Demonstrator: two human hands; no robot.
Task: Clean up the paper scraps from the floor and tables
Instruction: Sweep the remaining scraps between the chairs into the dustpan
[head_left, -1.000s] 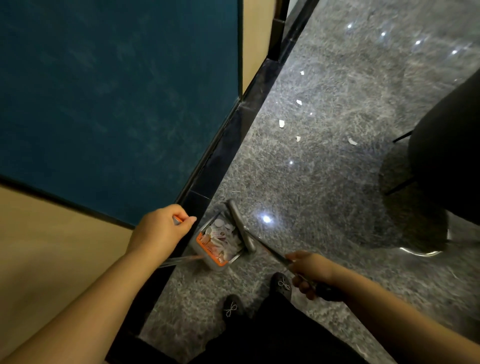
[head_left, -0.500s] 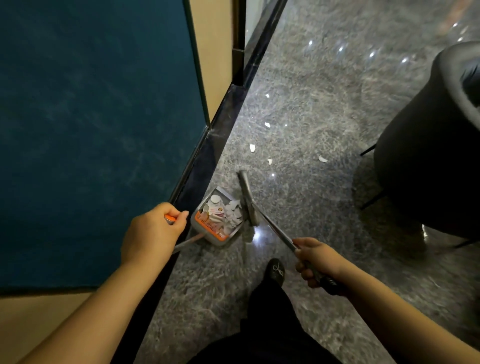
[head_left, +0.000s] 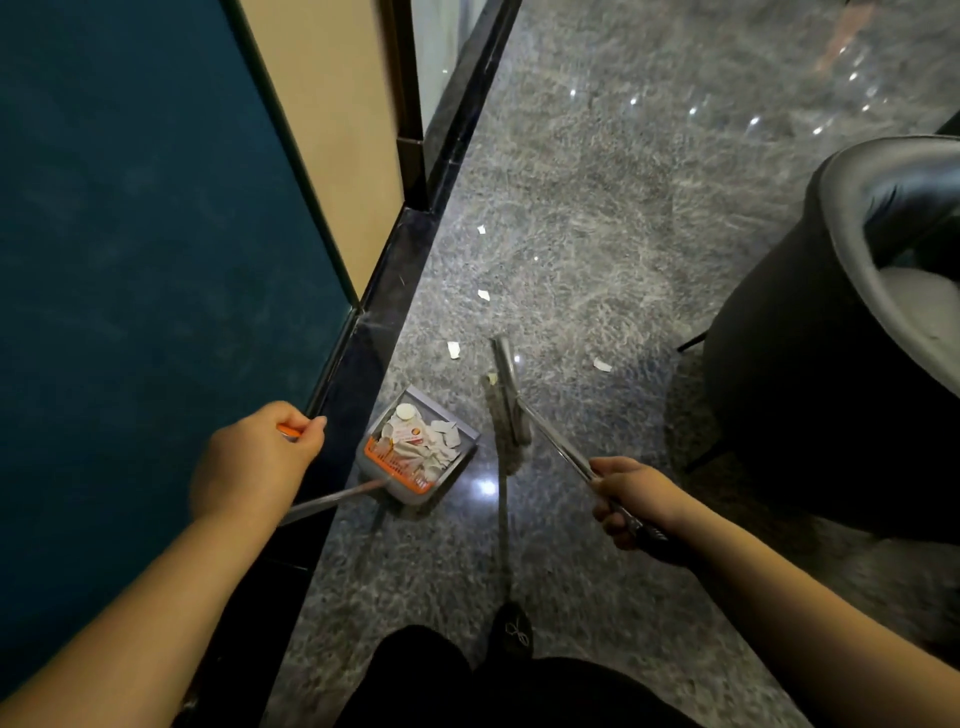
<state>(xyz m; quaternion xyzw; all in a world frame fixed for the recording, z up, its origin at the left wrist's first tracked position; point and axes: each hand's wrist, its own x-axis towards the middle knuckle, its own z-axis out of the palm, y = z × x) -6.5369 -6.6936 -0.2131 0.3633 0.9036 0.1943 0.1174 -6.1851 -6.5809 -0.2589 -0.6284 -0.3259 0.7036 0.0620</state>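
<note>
My left hand (head_left: 254, 460) grips the orange-tipped handle of a grey dustpan (head_left: 462, 457), which sits on the floor by the dark baseboard and holds several white paper scraps. My right hand (head_left: 631, 499) grips the metal handle of a broom (head_left: 511, 395); its head lies on the floor just right of the dustpan. White paper scraps lie on the grey marble floor ahead: one (head_left: 454, 349) left of the broom head, one (head_left: 602, 365) to its right, one (head_left: 483, 294) farther off, and one (head_left: 481, 229) beyond that.
A teal and beige wall panel (head_left: 156, 208) with a dark baseboard (head_left: 384, 291) runs along the left. A black round armchair (head_left: 831, 338) stands at the right. My shoe (head_left: 511, 631) and dark trousers are at the bottom.
I have stepped forward along the wall, so the scraps and armchair are closer. The broom head has swung away from the dustpan toward the scraps ahead. Both hands keep their grips.
</note>
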